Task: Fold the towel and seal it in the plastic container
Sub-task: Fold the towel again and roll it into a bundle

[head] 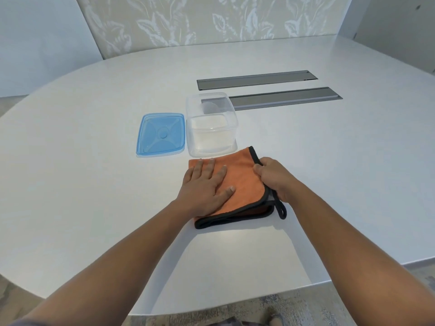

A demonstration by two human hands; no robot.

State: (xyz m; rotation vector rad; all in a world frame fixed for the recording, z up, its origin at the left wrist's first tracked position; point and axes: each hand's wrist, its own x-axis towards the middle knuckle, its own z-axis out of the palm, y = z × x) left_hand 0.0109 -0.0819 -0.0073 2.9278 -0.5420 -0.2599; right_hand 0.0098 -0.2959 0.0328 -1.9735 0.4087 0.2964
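I see the pale rounded surface (94,208) filling most of my view, with two long grey slots (284,98) set into it well beyond my hands. On it, the orange towel (242,182) with its black edging lies folded into a rough square, directly under both hands. My left hand (206,184) lies flat on the towel's left half, its fingers (210,168) spread and pressing down, tips pointing away from me toward the towel's far edge. My right hand (274,178) grips the towel's right edge, its fingers curled and pinching the black border between thumb and the rest. A small black loop (281,208) sticks out from the towel's near right corner, just below that hand. Just past the left fingertips stands the clear plastic container (211,128), open and empty, its near wall touching or almost touching the towel's far edge. The blue lid (161,135) lies flat beside the container, to the left.
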